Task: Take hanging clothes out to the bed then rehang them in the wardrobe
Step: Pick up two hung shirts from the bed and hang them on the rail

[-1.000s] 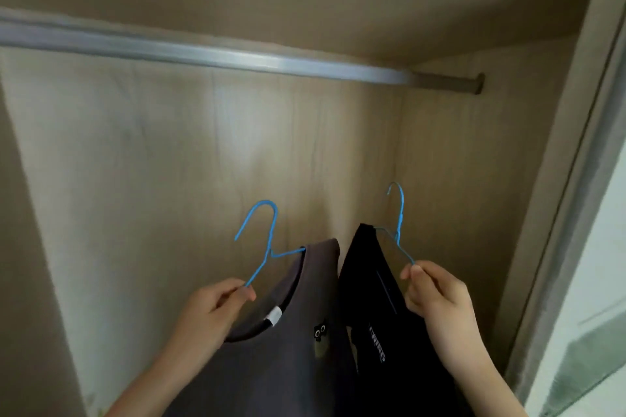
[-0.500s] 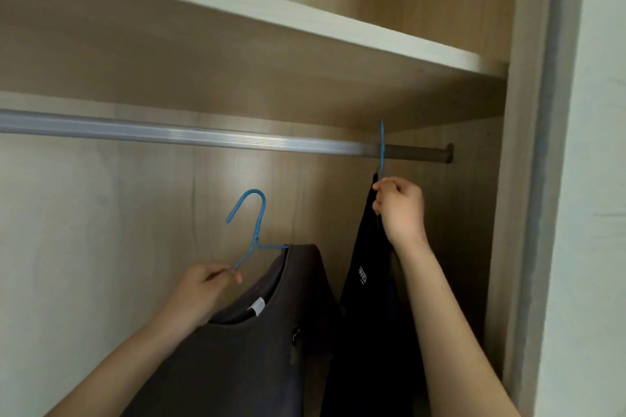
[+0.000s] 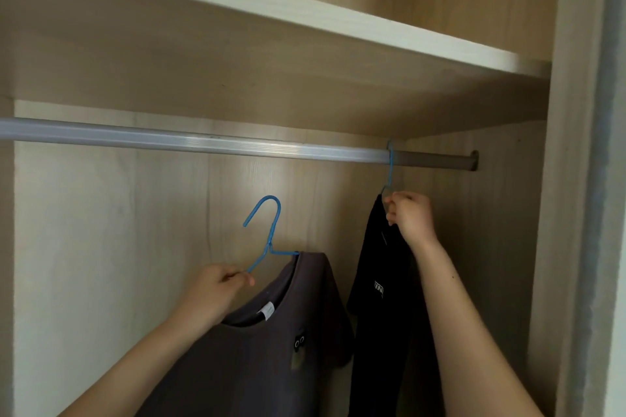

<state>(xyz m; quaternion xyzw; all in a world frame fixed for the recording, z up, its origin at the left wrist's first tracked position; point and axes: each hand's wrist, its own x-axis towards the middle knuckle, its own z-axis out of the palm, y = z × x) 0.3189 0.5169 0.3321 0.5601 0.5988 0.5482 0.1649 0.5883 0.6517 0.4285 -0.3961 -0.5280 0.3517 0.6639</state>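
Item 1: black garment [image 3: 382,322], hanging. Small white print [image 3: 378,289] on the fabric; only marks resembling "TN" can be made out, the remainder is not legible and no brand can be read.

Item 2: grey T-shirt [image 3: 271,369]. White neck label [image 3: 267,310] inside the collar, writing too small to read. Dark patch [image 3: 298,343] on the front bears 2 white rings like "oo"; letters or drawing cannot be told.

Wardrobe [image 3: 572,179]: light wood grain, open before me.
Shelf [image 3: 305,22]: pale board above my head.
Rail [image 3: 203,142]: silver bar beneath it, reaching the right wall [image 3: 501,230].
Back panel [image 3: 135,230]: soft glare mid-way.
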